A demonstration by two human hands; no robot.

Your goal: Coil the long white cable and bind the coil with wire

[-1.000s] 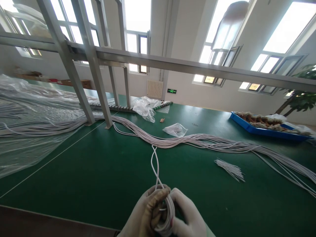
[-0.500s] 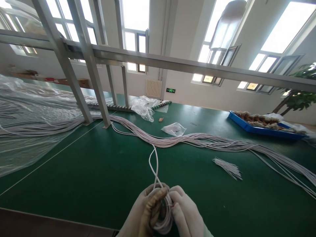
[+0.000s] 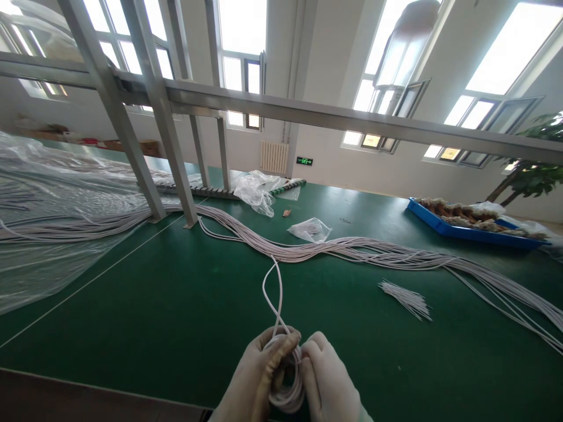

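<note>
A small coil of white cable (image 3: 288, 397) is gripped in my gloved left hand (image 3: 259, 366), its fingers and thumb wrapped round the left side and through the loop. My gloved right hand (image 3: 326, 375) is closed at the coil's right edge, thumb and fingertips pinched together. Whatever is between those fingertips is hidden. From the top of the coil a crossed loop of cable (image 3: 280, 287) runs away across the green table to the long cable bundle (image 3: 299, 252). To the right lies a loose bunch of thin white ties (image 3: 405, 299).
A metal frame (image 3: 152, 111) stands on the green table (image 3: 132, 328) at the left, its bar crossing above. Plastic sheeting (image 3: 53, 275) covers the left side. A small plastic bag (image 3: 310, 230) lies behind the bundle. A blue tray (image 3: 475, 233) sits at the back right.
My right hand has shifted slightly and its fingertips have drawn in at the coil's edge. The coil has turned a little in my left hand, and the crossed loop has widened slightly leftward.
</note>
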